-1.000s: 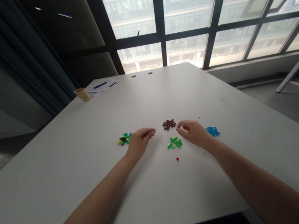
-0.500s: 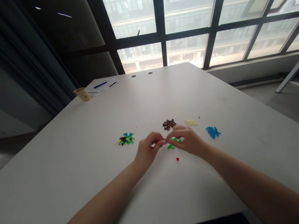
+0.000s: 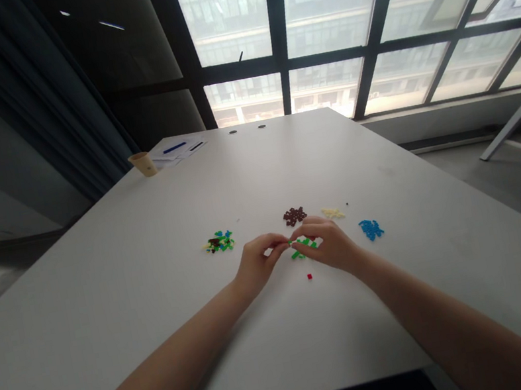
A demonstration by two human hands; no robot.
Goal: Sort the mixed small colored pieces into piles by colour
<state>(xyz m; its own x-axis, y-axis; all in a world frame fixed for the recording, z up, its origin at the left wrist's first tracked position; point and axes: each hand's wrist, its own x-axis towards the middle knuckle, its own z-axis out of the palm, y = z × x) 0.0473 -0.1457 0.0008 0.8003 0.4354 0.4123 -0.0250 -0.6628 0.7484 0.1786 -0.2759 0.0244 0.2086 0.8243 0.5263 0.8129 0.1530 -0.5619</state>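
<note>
My left hand (image 3: pixel 262 255) pinches a tiny green piece (image 3: pixel 289 241), most of it hidden by the fingertips. Facing it, my right hand (image 3: pixel 324 243) has thumb and fingers closed at the same piece, their tips nearly meeting those of the left. Below and behind the right fingers lie loose green building bricks (image 3: pixel 301 252), partly covered by that hand. A single red brick (image 3: pixel 310 276) rests on the table just nearer to me. Beyond the hands sits a heap of dark brown bricks (image 3: pixel 295 216).
A mixed pile of green, blue, yellow and brown bricks (image 3: pixel 220 242) lies left of my hands. Cream pieces (image 3: pixel 333 212) and blue bricks (image 3: pixel 371 230) lie to the right. A tan cup (image 3: pixel 143 164) stands by papers and a blue pen (image 3: pixel 174 147) on the white table (image 3: pixel 258 182).
The fingertips of both hands have shifted very slightly around the green piece. The piles and the red brick stay where they were.
</note>
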